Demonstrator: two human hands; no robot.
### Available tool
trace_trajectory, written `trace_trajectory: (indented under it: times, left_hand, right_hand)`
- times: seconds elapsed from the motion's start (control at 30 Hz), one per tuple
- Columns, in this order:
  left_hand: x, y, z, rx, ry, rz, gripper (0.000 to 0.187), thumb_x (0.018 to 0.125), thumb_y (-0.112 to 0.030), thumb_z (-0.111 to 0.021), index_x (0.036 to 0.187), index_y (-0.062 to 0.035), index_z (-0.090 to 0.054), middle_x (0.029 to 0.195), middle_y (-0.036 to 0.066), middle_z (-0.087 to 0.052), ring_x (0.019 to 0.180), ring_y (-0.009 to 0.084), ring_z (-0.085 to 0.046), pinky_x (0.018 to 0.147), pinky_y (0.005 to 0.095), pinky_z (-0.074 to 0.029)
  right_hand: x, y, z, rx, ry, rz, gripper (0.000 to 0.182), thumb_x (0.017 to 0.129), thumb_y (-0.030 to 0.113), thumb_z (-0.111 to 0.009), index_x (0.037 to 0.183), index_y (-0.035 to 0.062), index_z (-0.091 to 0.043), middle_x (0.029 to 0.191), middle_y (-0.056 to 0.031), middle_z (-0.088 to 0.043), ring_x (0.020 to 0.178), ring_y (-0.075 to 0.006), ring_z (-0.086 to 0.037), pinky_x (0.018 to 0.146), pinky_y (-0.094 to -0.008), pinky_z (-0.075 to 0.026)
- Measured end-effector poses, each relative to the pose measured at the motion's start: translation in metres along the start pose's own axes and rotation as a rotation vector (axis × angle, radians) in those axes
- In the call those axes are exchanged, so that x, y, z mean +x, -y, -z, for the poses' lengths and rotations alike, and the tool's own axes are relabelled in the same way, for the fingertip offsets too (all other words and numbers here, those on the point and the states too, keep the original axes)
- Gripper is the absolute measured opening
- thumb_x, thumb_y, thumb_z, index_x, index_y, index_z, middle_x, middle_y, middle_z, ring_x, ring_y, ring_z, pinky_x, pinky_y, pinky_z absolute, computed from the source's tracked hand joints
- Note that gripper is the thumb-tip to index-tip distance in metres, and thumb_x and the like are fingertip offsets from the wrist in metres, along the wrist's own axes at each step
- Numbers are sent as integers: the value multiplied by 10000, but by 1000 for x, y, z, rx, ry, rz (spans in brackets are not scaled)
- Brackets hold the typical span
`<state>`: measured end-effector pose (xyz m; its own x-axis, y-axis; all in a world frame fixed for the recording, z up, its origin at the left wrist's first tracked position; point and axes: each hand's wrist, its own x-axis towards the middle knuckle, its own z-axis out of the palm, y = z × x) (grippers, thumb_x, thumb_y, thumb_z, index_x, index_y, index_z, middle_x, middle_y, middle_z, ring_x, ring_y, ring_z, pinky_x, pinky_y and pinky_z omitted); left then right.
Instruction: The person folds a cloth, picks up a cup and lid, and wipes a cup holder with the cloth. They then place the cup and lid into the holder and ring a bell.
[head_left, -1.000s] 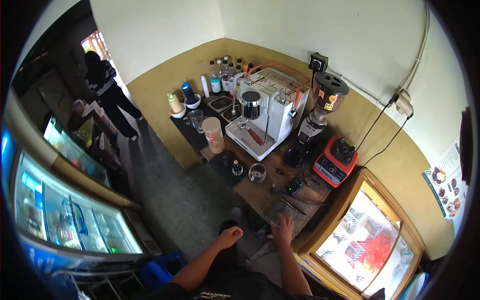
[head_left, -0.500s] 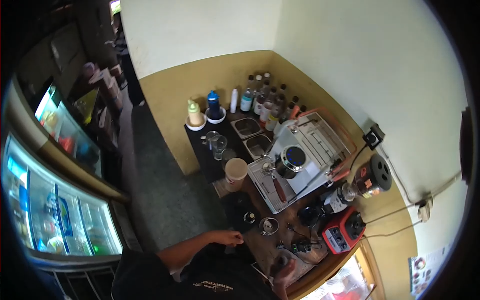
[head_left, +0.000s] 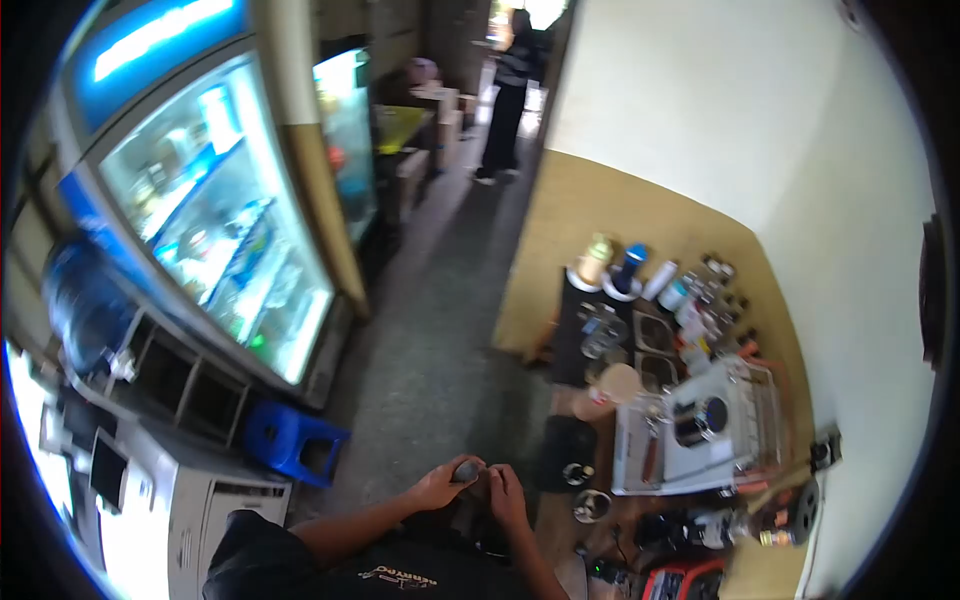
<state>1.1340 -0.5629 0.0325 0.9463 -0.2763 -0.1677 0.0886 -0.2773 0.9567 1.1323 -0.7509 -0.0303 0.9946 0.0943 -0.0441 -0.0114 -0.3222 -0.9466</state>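
My left hand is closed around a small dark-grey piece with a rounded end; blur hides its exact kind. Close beside it, fingertips almost meeting, is my right hand. Its fingers are curled, and what they hold, if anything, is hidden. Both hands are in front of my body, left of the counter. On the counter nearby are a metal cup and a black mat.
An espresso machine stands at right, with bottles behind it and a lidded tub beside it. A red appliance is lower right. At left are a glass-door fridge and blue stool. A person stands down the passage.
The view has swung left, showing more of the fridge and passage. My right hand has come from over the counter to my left hand, which now grips the grey piece.
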Motion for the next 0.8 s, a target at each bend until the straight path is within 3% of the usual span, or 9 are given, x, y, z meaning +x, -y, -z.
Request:
trace_trajectory:
  times: [0.17,0.23,0.33,0.43,0.47,0.57,0.67,0.73,0.8]
  left_hand:
    - [-92,17,65,37,-335,117,315,919,-206,-682,1186,-55,-609,1081,170,-679,1059,303,-671,909,390,-506]
    - [-119,19,82,24,-418,163,315,898,-218,-705,1152,-50,-626,1031,175,-688,1031,317,-683,878,395,-518]
    - [-152,34,94,64,-545,73,338,867,-272,-738,1095,-38,-650,970,201,-699,930,397,-684,806,420,-542]
    - [-181,28,107,147,-539,224,418,849,-314,-743,1190,-96,-636,1048,201,-670,1008,399,-648,889,455,-519]
    - [-192,37,110,196,-587,138,436,855,-309,-734,1228,-114,-622,1090,195,-639,1056,391,-619,933,456,-496]
    - [-237,62,134,303,-735,-3,493,875,-291,-704,1333,-159,-578,1191,170,-545,1178,370,-531,1052,454,-422]
    - [-295,85,175,210,-846,71,520,898,-249,-663,1399,-185,-540,1228,145,-495,1228,338,-482,1112,441,-371]
    - [-340,102,201,66,-906,148,521,910,-198,-627,1421,-197,-528,1238,145,-519,1227,301,-509,1112,424,-382]
    - [-391,124,229,-341,-954,78,522,902,-162,-598,1419,-177,-527,1256,142,-547,1221,260,-530,1101,411,-402]
  right_hand:
    - [-7,-29,-77,437,575,-548,440,1041,497,-460,1123,86,-595,1003,-23,-638,856,-132,-593,787,-321,-497]
    - [-15,-16,-108,569,703,-665,477,1022,528,-476,1196,91,-559,1113,-35,-620,962,-160,-599,848,-368,-506]
    - [-42,92,-139,740,796,-867,484,998,510,-528,1245,94,-521,1227,-54,-575,1077,-206,-586,904,-420,-510]
    - [-46,12,-197,707,981,-784,417,910,288,-691,1239,100,-517,1254,-72,-547,1091,-234,-571,928,-423,-505]
    - [-55,38,-201,658,1072,-538,420,889,231,-709,1240,103,-517,1254,-71,-548,1084,-224,-570,926,-416,-504]
    - [-51,66,-253,336,1339,-174,476,844,125,-742,1263,97,-516,1257,-70,-555,1066,-209,-571,909,-404,-511]
    - [-62,106,-309,372,1451,-343,501,854,162,-748,1291,89,-514,1239,-70,-572,1036,-199,-588,867,-377,-520]
    - [-70,127,-362,380,1475,-596,504,901,280,-696,1330,101,-502,1248,-56,-586,1076,-191,-596,881,-376,-524]
    - [-76,124,-418,195,1480,-860,544,971,456,-593,1390,129,-480,1283,-30,-601,1181,-182,-597,942,-400,-526]
